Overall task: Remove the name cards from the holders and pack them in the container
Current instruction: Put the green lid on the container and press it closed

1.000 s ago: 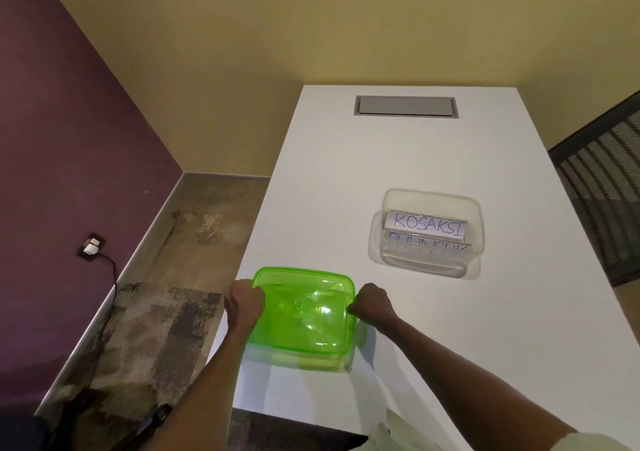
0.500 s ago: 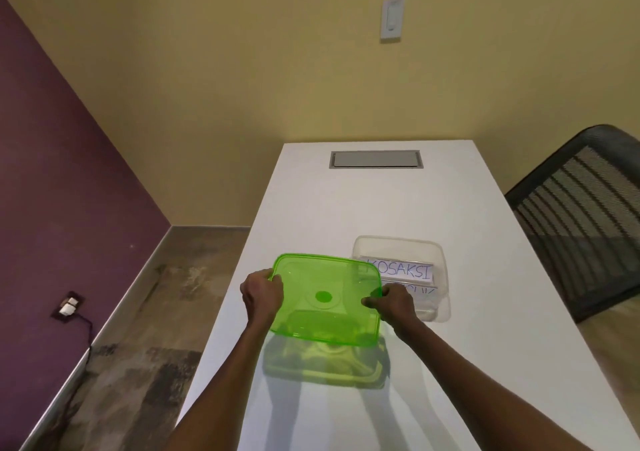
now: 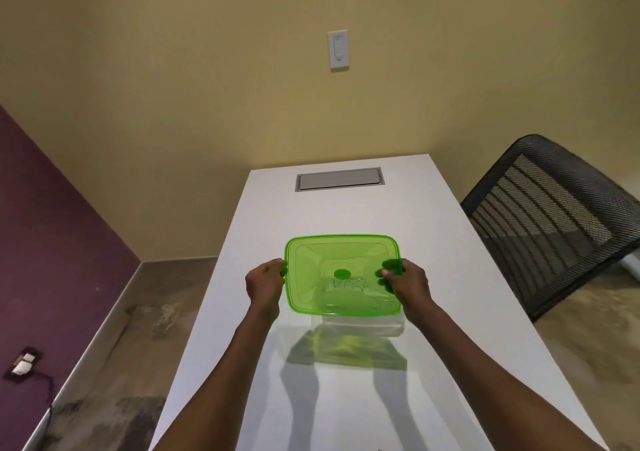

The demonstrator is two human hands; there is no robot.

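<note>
Lid held above the clear container, ready for closing.

I hold one green lid (image 3: 341, 274) by its short edges: my left hand (image 3: 265, 282) is curled closed on the edge left of the lid's centre dot, my right hand (image 3: 407, 282) pinches the opposite edge, fingertips showing through the plastic. One clear container (image 3: 360, 324) stands on the white counter (image 3: 346, 208) directly beneath the lid, apparently not yet touching it; only its near wall shows below the lid's near edge. Through the lid I read faint lettering from one name card (image 3: 346, 285) inside; I cannot tell whether more lie under it. I judge the risks thus: the lid could come down skewed and miss the rim, or a card standing high could be bent or jam the seal; an uneven press could slide the light container along the counter.
</note>
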